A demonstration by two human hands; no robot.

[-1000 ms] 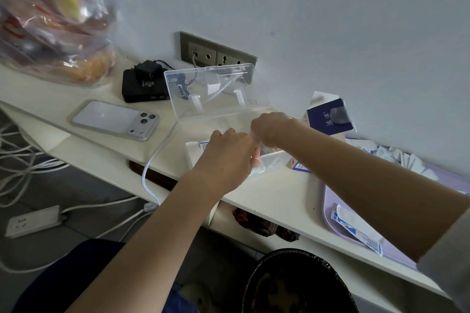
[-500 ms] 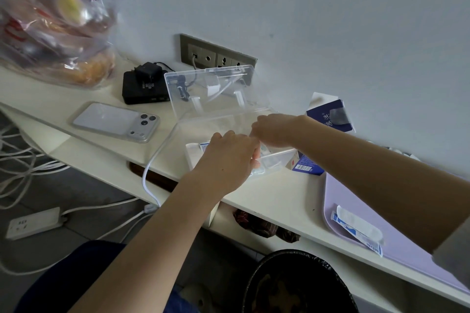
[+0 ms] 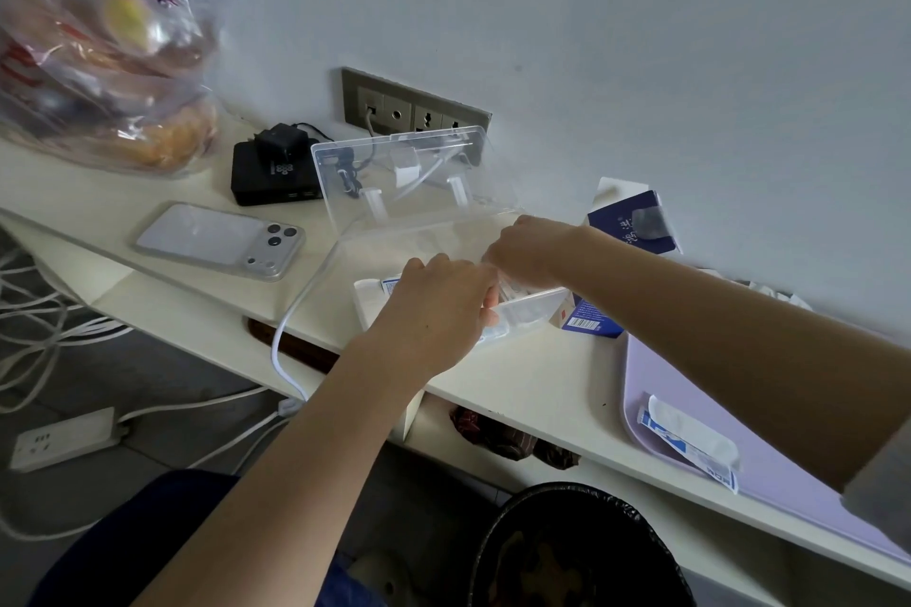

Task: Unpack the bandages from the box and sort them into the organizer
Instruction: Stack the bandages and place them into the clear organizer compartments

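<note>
The clear plastic organizer [image 3: 535, 308] stands on the shelf with its lid [image 3: 409, 173] raised toward the wall. Both my hands are over its open base. My left hand [image 3: 438, 306] curls down into the near side, thumb against wrapped bandages [image 3: 512, 293] inside. My right hand [image 3: 532, 246] curls in from the far side onto the same bandages; its fingertips are hidden. The blue bandage box [image 3: 628, 222] lies open just right of the organizer, behind my right forearm. One wrapped bandage [image 3: 690, 439] lies on the purple tray [image 3: 650, 360].
A phone [image 3: 217, 242] lies face down to the left, with a black router [image 3: 271, 177] and a bag of food [image 3: 98, 54] behind it. A white cable [image 3: 291, 325] hangs off the shelf edge. A black-lined bin [image 3: 577, 552] is below.
Both hands stay at the organizer, shifting only slightly. My right forearm has dropped lower and now hides the loose bandages that showed at the tray's far end.
</note>
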